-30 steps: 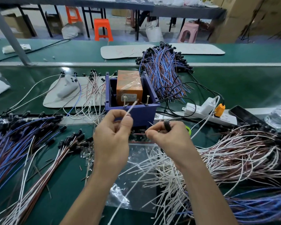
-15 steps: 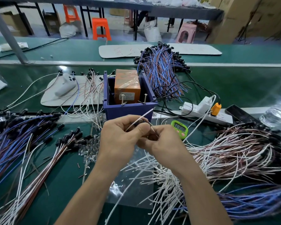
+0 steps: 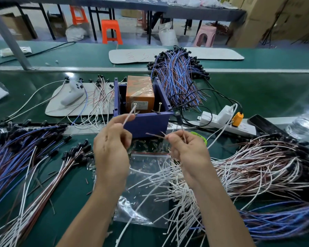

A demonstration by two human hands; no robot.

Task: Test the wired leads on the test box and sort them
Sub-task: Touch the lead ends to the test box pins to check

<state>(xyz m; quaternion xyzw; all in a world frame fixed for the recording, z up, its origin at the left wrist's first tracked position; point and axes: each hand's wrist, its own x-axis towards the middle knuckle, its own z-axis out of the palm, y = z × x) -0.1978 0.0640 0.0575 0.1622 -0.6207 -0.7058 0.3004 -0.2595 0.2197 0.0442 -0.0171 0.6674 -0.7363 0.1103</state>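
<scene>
Left hand (image 3: 112, 150) is pinching a white wire (image 3: 128, 116) at the left pin (image 3: 135, 104) of the test box (image 3: 146, 122); right hand (image 3: 187, 148), pinching the brown wire (image 3: 154, 134) just before the box, is likely needing steady contact on the right pin (image 3: 160, 107).

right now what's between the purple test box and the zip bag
In the head view, a heap of small clear parts lies between test box and zip bag.

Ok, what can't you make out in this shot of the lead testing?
Head view only.
Too small: the label on the orange block.
Hidden behind the right hand: most of the green gadget.
Blurred: whether the white lead touches the left screw.
Cut off by the right edge: the water bottle.
</scene>
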